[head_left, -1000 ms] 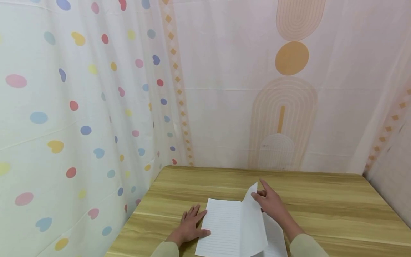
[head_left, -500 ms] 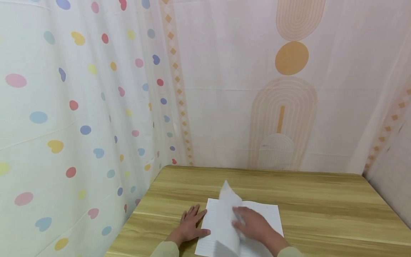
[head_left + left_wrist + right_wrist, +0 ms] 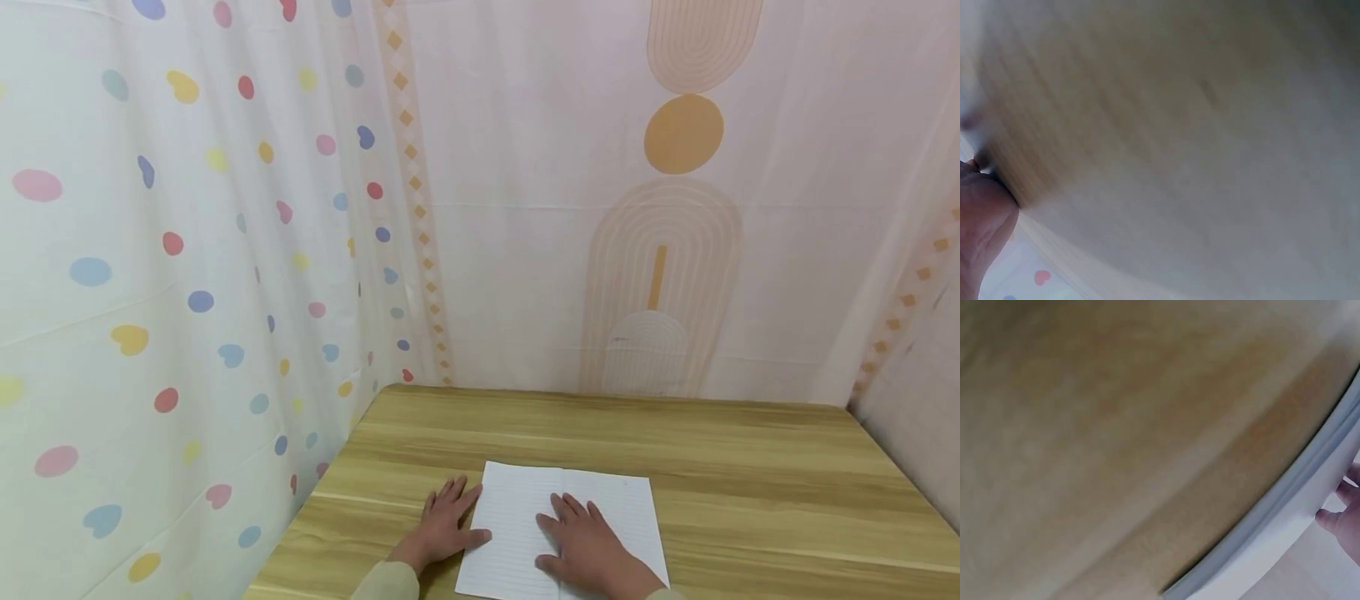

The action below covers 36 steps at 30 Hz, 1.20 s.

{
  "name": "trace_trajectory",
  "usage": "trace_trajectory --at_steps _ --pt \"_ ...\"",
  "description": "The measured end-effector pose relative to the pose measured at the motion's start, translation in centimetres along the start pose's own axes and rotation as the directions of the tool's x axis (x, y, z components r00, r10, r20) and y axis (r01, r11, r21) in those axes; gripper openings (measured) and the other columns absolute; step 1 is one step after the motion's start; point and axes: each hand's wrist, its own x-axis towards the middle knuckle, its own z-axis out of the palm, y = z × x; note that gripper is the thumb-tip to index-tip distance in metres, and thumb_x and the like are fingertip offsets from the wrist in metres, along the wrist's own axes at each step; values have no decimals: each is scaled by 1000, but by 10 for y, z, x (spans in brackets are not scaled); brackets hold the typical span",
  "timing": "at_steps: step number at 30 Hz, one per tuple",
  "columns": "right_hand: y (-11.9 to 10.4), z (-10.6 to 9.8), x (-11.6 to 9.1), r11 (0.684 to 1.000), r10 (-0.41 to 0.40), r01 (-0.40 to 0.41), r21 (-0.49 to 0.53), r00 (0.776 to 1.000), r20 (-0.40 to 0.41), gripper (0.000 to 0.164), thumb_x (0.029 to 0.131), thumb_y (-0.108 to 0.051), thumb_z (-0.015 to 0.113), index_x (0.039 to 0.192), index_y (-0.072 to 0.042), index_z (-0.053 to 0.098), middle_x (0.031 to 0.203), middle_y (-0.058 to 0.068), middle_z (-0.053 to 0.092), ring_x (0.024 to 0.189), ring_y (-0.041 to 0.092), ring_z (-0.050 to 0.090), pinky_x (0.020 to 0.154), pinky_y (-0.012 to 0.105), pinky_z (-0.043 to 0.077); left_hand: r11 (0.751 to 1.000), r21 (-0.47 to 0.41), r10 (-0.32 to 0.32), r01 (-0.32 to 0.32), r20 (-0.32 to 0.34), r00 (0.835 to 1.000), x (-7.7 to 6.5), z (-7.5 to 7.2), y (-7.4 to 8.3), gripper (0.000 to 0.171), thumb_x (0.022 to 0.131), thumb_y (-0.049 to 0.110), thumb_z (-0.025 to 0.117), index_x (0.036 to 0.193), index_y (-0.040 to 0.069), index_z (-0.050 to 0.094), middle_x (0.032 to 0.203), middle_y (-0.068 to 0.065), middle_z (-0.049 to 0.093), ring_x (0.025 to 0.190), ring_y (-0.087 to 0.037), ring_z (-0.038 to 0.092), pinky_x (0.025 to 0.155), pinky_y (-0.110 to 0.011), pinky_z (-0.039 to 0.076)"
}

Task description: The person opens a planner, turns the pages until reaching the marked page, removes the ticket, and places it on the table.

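Note:
An open notebook (image 3: 517,508) with white ruled pages lies flat at the front of the table. My left hand (image 3: 444,529) rests at its left edge, fingers spread on the wood and the thumb over the page margin. My right hand (image 3: 585,546) lies palm down near the centre fold, its spread fingers touching the pages. In the right wrist view the notebook's edge (image 3: 1266,512) curves past, with fingers of the right hand (image 3: 1344,515) on the paper at the far right. Only part of the left hand (image 3: 985,219) shows at the border of the left wrist view.
The wood-grain table (image 3: 750,467) stretches behind and to the right of the notebook. A curtain with coloured dots and hearts (image 3: 187,250) hangs along the left side, and a pale patterned curtain (image 3: 525,250) hangs behind the table.
My right hand turned a raised page from right to left, let it go, and now lies on the flattened notebook near the fold. My left hand has stayed in place.

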Motion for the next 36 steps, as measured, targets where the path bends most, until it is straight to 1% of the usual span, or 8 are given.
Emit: trace_trajectory --at_steps 2,6,10,13,19,23,28,36 --pt "3 0 0 1000 13 -13 12 1000 -16 64 89 -50 66 137 -8 59 147 22 46 136 42 40 107 64 32 1000 -1 1 -1 13 1000 -1 -1 1 74 92 41 68 150 3 41 158 -32 18 146 -51 9 113 -68 1" --pt "15 1 -4 997 56 -51 66 995 -82 66 89 -48 68 135 -1 58 144 27 46 135 44 41 107 64 31 1000 -9 -1 1 25 1000 -3 -2 2 72 92 42 68 149 5 43 158 -31 17 146 -51 7 113 -68 0" --pt "34 -3 -11 991 112 -98 93 981 -161 62 92 -43 66 132 4 58 141 31 48 132 47 42 105 67 31 1000 -4 -2 2 25 1000 -2 -1 0 74 92 45 67 150 5 43 159 -31 17 146 -50 7 113 -68 0" --pt "48 -10 -17 981 178 -161 106 967 -183 61 92 -41 66 131 5 59 139 33 48 131 49 42 104 69 30 1000 6 1 -1 22 1000 -1 0 -2 75 92 47 67 150 6 43 159 -30 16 146 -50 7 113 -68 0" --pt "75 -22 -27 941 332 -318 115 933 -135 67 93 -44 64 135 8 54 140 38 42 133 55 36 102 74 26 1000 2 4 -4 26 1000 0 0 -4 76 91 48 67 150 6 43 159 -30 16 146 -50 7 113 -67 -1" --pt "91 -25 -32 915 399 -389 108 912 -95 78 93 -52 62 138 11 48 140 43 38 131 58 33 100 75 26 1000 2 -2 2 31 1000 0 1 -4 77 91 49 67 150 6 42 160 -29 16 147 -49 7 113 -67 0" --pt "95 -32 -34 907 411 -400 135 908 -73 83 92 -53 63 139 13 44 141 45 34 132 60 31 101 75 26 1000 2 0 0 26 1000 -1 0 -3 77 91 49 66 150 6 42 159 -29 16 147 -49 7 113 -67 -1" --pt "96 -34 -35 914 401 -391 113 911 -97 84 90 -53 66 138 13 44 138 43 38 130 58 35 99 73 30 1000 1 -1 1 25 1000 -3 -1 -1 76 91 47 67 150 5 42 159 -30 16 146 -50 7 113 -68 0"
